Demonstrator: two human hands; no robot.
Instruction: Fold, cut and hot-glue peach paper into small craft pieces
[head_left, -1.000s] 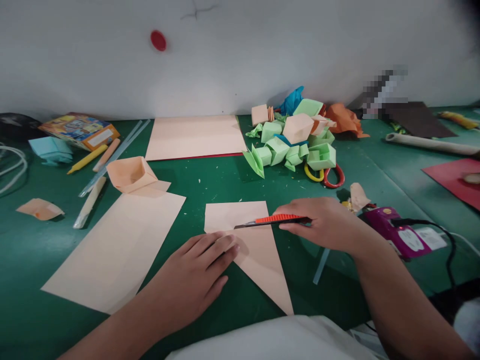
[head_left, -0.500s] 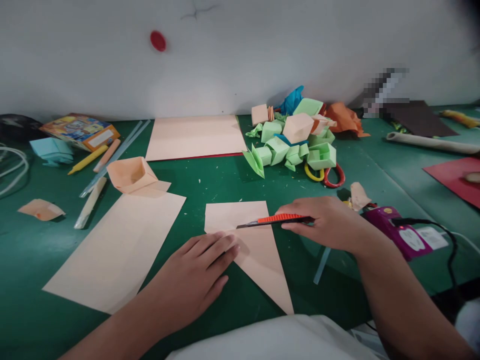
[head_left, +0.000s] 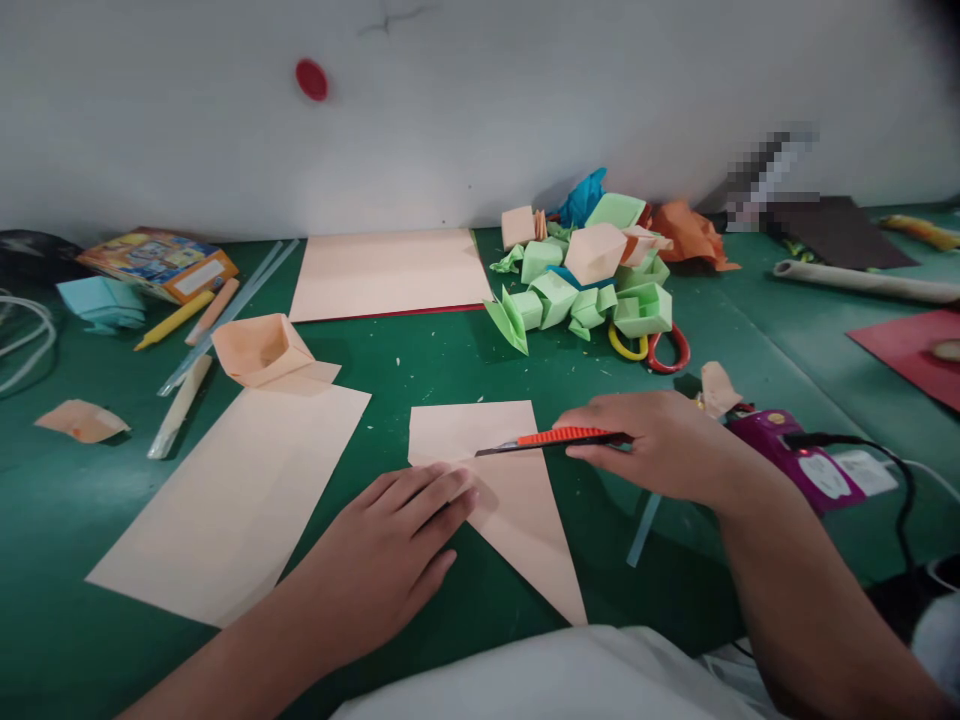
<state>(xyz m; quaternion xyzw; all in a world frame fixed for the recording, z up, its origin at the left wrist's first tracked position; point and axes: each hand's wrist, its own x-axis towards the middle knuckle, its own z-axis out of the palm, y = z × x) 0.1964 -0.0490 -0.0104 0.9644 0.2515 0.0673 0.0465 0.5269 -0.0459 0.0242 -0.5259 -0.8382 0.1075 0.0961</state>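
Note:
A folded peach paper (head_left: pixel 510 500), shaped like a triangle under a strip, lies on the green table (head_left: pixel 420 360). My left hand (head_left: pixel 386 555) lies flat on its left part with the fingers stretched out, pressing it down. My right hand (head_left: pixel 660 440) is closed round an orange utility knife (head_left: pixel 555 438). The blade points left and rests on the paper along the fold line, just above my left fingertips.
A large peach sheet (head_left: pixel 232 495) lies at the left and another (head_left: pixel 390 272) at the back. A pile of folded green and peach paper shapes (head_left: pixel 592 280) with scissors (head_left: pixel 651 347) sits behind. A purple glue gun (head_left: pixel 795 465) with cable lies at the right. Pens and a box (head_left: pixel 159 262) sit far left.
The knife has slid a little to the right along the fold line. My left hand has stayed pressed on the paper.

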